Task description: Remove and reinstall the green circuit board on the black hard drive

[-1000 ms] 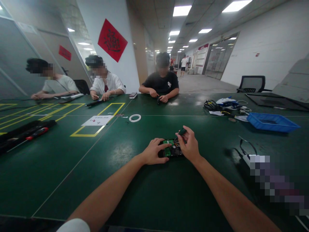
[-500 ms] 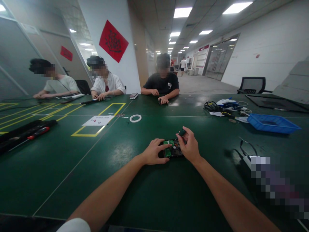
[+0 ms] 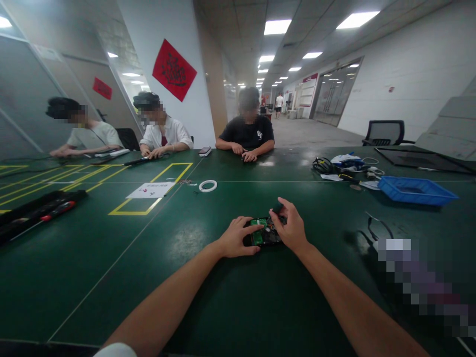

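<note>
1. The green surface (image 3: 208, 307) carries an opened device (image 3: 267, 237), lying flat; a white ring (image 3: 208, 186) sits beyond it leftward, a blue tray (image 3: 414, 198) well to its right.
2. The left hand (image 3: 238, 238) clasps its left end, fingers spread.
3. The right hand (image 3: 292, 225) pinches a dark tool (image 3: 277, 208) over its right part.

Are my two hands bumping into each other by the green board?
Apart. The head view shows a gap between the left hand and the right hand, where the dark device shows through.
</note>
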`<state>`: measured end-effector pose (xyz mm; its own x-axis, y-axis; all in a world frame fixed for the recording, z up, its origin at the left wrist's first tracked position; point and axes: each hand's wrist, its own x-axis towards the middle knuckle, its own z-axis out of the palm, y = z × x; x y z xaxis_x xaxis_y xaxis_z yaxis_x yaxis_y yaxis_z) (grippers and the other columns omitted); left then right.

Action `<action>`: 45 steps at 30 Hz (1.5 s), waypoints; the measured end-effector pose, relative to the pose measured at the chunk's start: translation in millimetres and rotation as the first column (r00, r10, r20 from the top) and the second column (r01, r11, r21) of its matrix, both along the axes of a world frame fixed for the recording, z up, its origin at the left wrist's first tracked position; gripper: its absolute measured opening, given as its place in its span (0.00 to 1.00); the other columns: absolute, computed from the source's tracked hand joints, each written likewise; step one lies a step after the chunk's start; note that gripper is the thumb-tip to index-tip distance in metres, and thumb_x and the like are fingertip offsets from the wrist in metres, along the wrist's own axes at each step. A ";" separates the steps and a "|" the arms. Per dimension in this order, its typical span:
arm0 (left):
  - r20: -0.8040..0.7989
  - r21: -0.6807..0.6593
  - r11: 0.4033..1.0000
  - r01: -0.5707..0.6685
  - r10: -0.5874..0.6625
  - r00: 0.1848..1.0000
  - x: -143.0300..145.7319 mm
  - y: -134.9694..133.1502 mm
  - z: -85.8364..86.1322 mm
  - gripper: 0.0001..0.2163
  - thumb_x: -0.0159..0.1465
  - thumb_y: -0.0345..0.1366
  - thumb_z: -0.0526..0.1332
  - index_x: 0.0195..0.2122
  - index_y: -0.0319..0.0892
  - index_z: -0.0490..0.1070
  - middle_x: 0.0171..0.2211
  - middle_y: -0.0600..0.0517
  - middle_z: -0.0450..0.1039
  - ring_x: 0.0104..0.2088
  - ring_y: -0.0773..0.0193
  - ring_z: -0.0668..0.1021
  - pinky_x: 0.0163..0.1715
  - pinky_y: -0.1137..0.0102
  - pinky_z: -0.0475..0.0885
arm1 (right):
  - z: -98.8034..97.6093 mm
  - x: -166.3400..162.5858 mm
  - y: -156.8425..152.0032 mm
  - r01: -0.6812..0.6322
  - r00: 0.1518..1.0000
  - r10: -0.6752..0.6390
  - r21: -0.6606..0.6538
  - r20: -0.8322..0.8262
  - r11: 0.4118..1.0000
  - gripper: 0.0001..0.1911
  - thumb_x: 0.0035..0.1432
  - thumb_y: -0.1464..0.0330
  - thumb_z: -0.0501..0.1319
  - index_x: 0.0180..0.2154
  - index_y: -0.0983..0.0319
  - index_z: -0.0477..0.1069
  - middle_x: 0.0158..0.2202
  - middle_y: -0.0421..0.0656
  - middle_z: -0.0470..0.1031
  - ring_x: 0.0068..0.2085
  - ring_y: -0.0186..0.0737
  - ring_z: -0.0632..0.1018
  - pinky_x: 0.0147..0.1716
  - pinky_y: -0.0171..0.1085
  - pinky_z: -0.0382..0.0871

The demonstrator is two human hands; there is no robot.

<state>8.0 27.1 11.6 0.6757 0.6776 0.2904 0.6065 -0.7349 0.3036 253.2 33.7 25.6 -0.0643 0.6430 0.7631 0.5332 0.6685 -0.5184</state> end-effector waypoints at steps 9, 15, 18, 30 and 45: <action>0.016 0.005 1.000 -0.001 0.001 1.000 0.2 -0.1 -2.2 0.36 0.57 0.56 0.67 0.66 0.56 0.63 0.63 0.44 0.59 0.61 0.43 0.64 0.60 0.50 0.61 | 4.7 1.1 -3.0 -0.019 0.997 0.019 -0.003 0.070 1.000 0.29 0.67 0.67 0.58 0.66 0.56 0.55 0.53 0.50 0.72 0.47 0.46 0.80 0.50 0.50 0.78; 0.008 -0.002 1.000 -0.001 0.001 1.000 -0.2 1.3 -2.4 0.37 0.57 0.58 0.67 0.66 0.55 0.63 0.63 0.44 0.59 0.61 0.43 0.64 0.60 0.49 0.60 | 6.0 0.6 -3.4 0.019 0.995 -0.023 0.035 0.095 0.999 0.28 0.67 0.65 0.59 0.66 0.55 0.57 0.49 0.49 0.72 0.42 0.45 0.79 0.45 0.49 0.80; 0.007 -0.006 1.000 -0.006 0.006 1.000 0.1 1.2 -2.1 0.37 0.57 0.57 0.67 0.67 0.55 0.62 0.63 0.44 0.59 0.61 0.43 0.64 0.59 0.49 0.61 | 6.0 -0.5 -3.5 0.027 0.996 -0.030 0.044 0.083 0.999 0.29 0.66 0.66 0.60 0.66 0.54 0.57 0.50 0.48 0.72 0.42 0.44 0.79 0.45 0.48 0.79; 0.007 -0.003 1.000 -0.004 0.004 1.000 -0.8 1.6 -3.4 0.37 0.57 0.58 0.66 0.66 0.56 0.62 0.63 0.44 0.59 0.61 0.43 0.64 0.60 0.49 0.61 | 7.6 0.9 -4.2 0.041 0.991 -0.046 0.040 0.128 0.998 0.27 0.67 0.64 0.58 0.65 0.54 0.58 0.49 0.48 0.71 0.42 0.45 0.77 0.45 0.49 0.78; 0.035 -0.033 0.999 -0.012 0.013 0.999 0.7 -2.6 3.6 0.38 0.56 0.57 0.68 0.66 0.53 0.62 0.62 0.44 0.61 0.60 0.43 0.65 0.59 0.50 0.61 | 5.3 -3.9 4.4 0.101 0.994 -0.104 0.100 0.030 0.990 0.27 0.65 0.64 0.61 0.63 0.57 0.59 0.55 0.52 0.71 0.44 0.46 0.79 0.43 0.48 0.81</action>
<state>8.7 24.6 15.2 0.6569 0.6954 0.2914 0.6041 -0.7167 0.3485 249.3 38.1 30.8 -0.0294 0.5694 0.8215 0.6182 0.6562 -0.4327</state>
